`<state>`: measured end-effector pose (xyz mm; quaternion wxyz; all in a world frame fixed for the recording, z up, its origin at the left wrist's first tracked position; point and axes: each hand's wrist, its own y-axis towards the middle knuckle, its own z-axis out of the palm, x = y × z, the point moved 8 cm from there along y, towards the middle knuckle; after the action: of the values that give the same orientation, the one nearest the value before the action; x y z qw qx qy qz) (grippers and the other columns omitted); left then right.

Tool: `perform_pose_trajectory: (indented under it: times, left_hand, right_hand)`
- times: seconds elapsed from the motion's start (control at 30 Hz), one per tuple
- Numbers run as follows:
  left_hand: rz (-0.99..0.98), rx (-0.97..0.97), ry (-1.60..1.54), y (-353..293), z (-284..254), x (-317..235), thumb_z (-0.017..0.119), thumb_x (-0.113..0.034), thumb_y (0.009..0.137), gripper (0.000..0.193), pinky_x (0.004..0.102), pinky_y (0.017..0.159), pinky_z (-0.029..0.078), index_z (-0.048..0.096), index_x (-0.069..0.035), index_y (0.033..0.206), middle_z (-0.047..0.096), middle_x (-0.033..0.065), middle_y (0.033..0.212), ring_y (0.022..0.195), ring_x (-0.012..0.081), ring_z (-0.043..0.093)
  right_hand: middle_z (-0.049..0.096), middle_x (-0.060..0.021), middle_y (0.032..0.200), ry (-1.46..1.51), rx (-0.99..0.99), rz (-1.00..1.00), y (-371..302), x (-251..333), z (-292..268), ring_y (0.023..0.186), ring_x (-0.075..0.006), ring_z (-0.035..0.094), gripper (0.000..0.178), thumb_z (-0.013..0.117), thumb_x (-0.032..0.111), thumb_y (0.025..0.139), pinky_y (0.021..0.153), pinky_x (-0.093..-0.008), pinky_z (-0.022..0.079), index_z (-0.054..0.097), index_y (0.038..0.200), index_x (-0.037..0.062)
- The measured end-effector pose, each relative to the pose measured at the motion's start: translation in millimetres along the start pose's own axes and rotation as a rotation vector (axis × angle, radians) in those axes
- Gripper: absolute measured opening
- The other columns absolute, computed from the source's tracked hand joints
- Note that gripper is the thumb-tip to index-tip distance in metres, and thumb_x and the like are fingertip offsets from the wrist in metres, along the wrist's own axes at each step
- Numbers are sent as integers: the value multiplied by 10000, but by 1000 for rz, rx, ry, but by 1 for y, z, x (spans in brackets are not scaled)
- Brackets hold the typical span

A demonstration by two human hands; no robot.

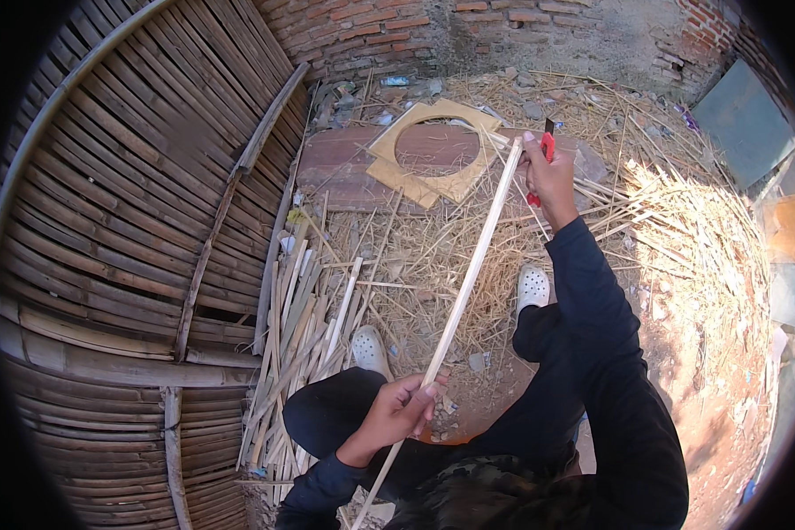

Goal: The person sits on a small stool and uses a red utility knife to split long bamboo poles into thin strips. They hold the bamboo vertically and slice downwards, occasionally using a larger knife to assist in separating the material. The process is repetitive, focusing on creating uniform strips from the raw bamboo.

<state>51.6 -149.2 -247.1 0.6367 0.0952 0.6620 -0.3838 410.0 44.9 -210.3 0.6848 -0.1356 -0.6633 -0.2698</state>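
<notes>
A long pale bamboo strip point(473, 291) slants across my view, from the lower edge up toward the far middle. My left hand point(397, 410) is closed around its lower part, over my left knee. At its far end is my right hand point(551, 181), the thumb against the strip. That same hand grips a red utility knife point(547, 147), its dark blade pointing up and away. My palm and fingers hide the middle of the knife's handle. Beyond the strip's far end lies a flat tan board point(383, 170) with a large round hole.
A brown wooden plank point(335, 162) lies under the board. Cut strips point(284, 353) are heaped at my left, beside a bamboo slat wall point(106, 203). Straw and shavings point(693, 230) cover the ground on the right. A brick wall point(371, 31) stands at the back.
</notes>
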Motion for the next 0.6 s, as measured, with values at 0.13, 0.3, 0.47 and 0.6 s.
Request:
perform_pose_trajectory:
  times: [0.13,0.3,0.47,0.6]
  left_hand:
    - [-24,-25,-109,45,-8,-33,445,-202,1009,303,182,417,335,547,-7,1217,518,-16,651,431,38,399]
    - [165,-83,-257,86,-18,-82,433,-168,1004,325,177,415,321,469,-4,1282,530,-12,706,459,31,390]
    - [209,-133,-382,90,-43,-75,429,-167,1002,276,183,407,315,481,4,1213,549,4,707,456,36,401]
    - [208,-240,-222,88,-59,-71,428,-177,1004,223,192,418,341,512,-11,1126,575,19,700,454,44,431]
  right_hand:
    - [524,28,660,100,-24,26,-8,7,10,572,-28,422,403,623,407,897,531,-216,344,626,952,8]
    - [546,-52,678,-305,206,-104,-22,2,45,610,-135,497,499,563,496,904,591,-282,408,619,947,2]
    - [585,-135,706,-698,305,-222,-47,26,65,646,-255,533,542,552,514,894,630,-343,437,631,919,-22]
    - [562,-89,670,-670,223,-51,-2,-12,-37,615,-181,515,456,585,425,898,602,-323,424,632,912,-29]
